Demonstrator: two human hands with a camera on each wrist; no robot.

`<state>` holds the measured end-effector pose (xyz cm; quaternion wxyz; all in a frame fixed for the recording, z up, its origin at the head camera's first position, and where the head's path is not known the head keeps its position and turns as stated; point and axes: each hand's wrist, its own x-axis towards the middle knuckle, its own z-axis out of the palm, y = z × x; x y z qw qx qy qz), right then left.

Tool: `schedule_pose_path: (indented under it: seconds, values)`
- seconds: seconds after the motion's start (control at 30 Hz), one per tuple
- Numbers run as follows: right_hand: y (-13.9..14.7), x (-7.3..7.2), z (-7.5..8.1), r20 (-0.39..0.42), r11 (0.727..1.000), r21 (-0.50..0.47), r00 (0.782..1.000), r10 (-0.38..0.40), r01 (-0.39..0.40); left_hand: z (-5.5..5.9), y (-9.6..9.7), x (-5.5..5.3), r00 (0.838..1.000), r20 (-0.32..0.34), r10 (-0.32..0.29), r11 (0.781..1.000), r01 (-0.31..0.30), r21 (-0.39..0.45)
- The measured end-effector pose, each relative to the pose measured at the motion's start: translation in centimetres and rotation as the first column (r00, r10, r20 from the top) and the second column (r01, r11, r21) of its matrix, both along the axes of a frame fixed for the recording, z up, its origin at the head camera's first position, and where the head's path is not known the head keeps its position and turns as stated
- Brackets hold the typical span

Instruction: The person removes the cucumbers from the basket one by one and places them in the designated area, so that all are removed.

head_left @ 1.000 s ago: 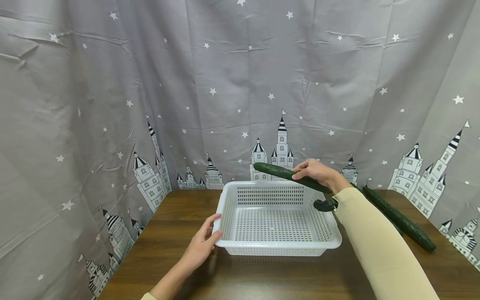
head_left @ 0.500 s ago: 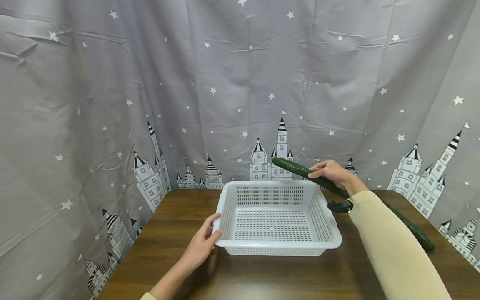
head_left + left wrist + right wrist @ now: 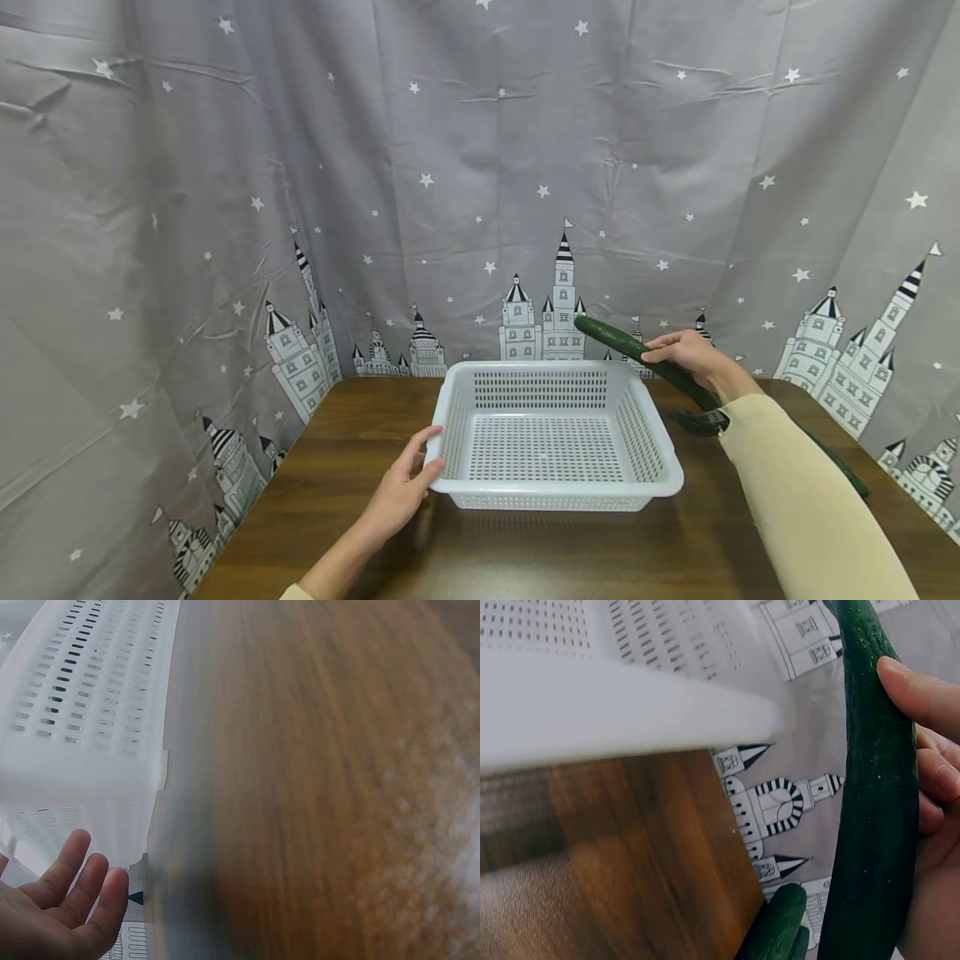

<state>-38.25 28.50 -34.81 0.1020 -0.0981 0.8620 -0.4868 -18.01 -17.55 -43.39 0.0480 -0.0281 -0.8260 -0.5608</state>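
Note:
My right hand (image 3: 693, 354) grips a long dark green cucumber (image 3: 611, 337), raised behind the back right corner of a white plastic basket (image 3: 555, 488). The cucumber slants, its far end up and to the left. In the right wrist view the thumb (image 3: 907, 682) presses one side of the cucumber (image 3: 874, 795), with curled fingers on the other. My left hand (image 3: 401, 487) holds the basket's left rim near the front corner. Three loosely bent fingers (image 3: 64, 870) show beside the basket wall (image 3: 82, 772) in the left wrist view.
More cucumbers (image 3: 776, 922) lie on the wooden table (image 3: 360, 417) at the right, mostly hidden behind the right sleeve (image 3: 802, 492) in the head view. A grey curtain (image 3: 465, 183) with castles and stars hangs behind and along both sides.
My right hand has moved to the right with the cucumber, from above the basket's back right part to beyond its right corner. The left hand and the basket have stayed put.

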Motion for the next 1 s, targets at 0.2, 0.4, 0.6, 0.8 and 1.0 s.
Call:
schedule_pose_path:
  seconds: [0.2, 0.4, 0.6, 0.8, 1.0]
  values:
    - [1.2, 0.6, -0.8, -0.004, 0.999, 0.0, 0.999, -0.053, 0.053, 0.0, 0.0, -0.1, 1.0, 0.004, 0.005, 1.0, -0.005, -0.001]
    - [2.4, 0.9, -2.1, 0.004, 0.994, 0.005, 0.994, -0.111, 0.111, 0.1, 0.1, 0.0, 1.0, 0.002, 0.007, 1.0, -0.007, -0.002]
    - [3.4, 1.1, -3.5, 0.016, 0.986, 0.034, 0.986, -0.166, 0.165, 0.1, 0.1, 0.0, 1.0, 0.005, 0.006, 1.0, -0.006, -0.009]
    - [3.9, 1.4, -4.6, 0.023, 0.975, 0.057, 0.976, -0.216, 0.214, 0.0, 0.1, 0.0, 1.0, 0.006, 0.004, 1.0, -0.004, -0.012]
    - [4.2, 1.6, -5.4, 0.013, 0.965, 0.079, 0.968, -0.251, 0.25, 0.0, 0.0, -0.1, 1.0, 0.008, 0.004, 1.0, -0.004, -0.01]
